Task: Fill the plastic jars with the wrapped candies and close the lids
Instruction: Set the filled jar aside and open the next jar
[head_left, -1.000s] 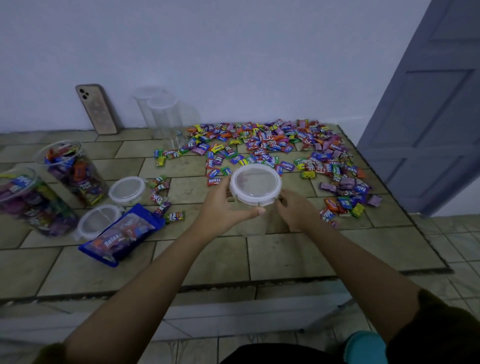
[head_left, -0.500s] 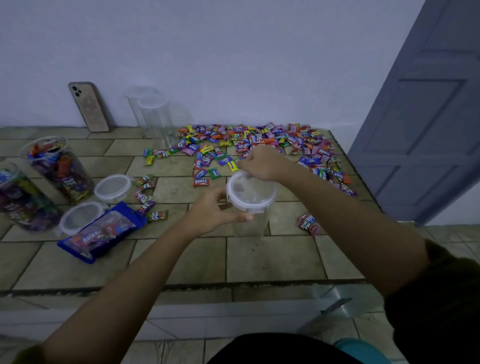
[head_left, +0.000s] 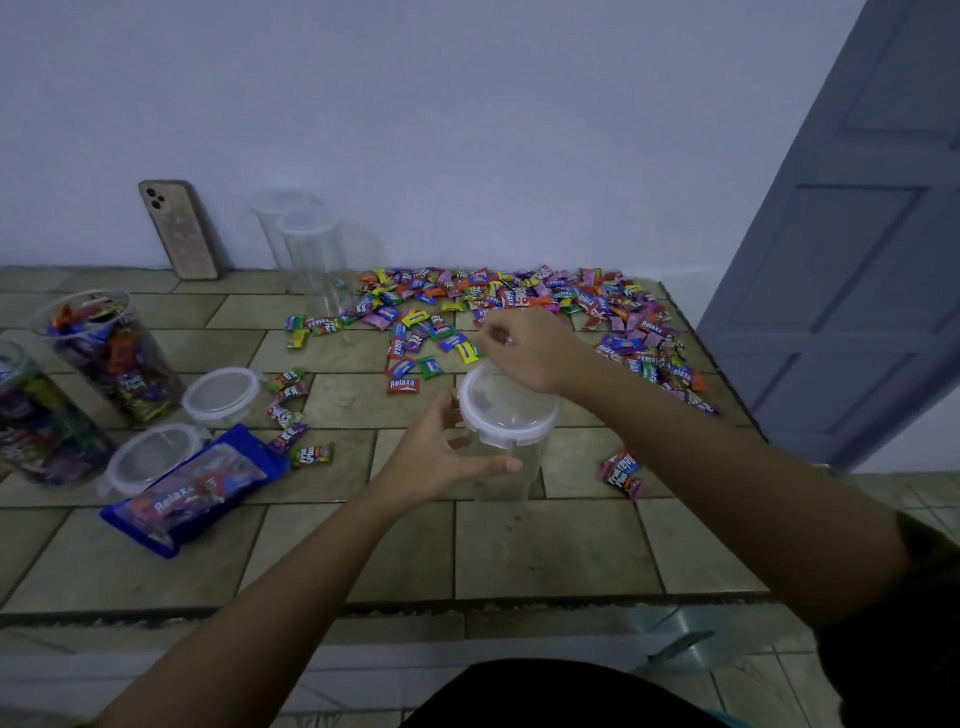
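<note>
Two filled jars (head_left: 111, 358) stand left; left hand (head_left: 441, 457) grips the lidded jar (head_left: 511, 415), right hand (head_left: 530, 351) curled, hold unclear.

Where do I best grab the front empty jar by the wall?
I'd wrap the front jar at mid-height, coming from the near side: it stands upright and round, with a second jar behind it and the wall close beyond.

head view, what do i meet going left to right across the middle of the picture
candy-filled clear plastic jar at the left edge → blue Relaxa candy bag → left hand → lidded clear plastic jar → pink wrapped candies lying apart → grey panelled door
</note>
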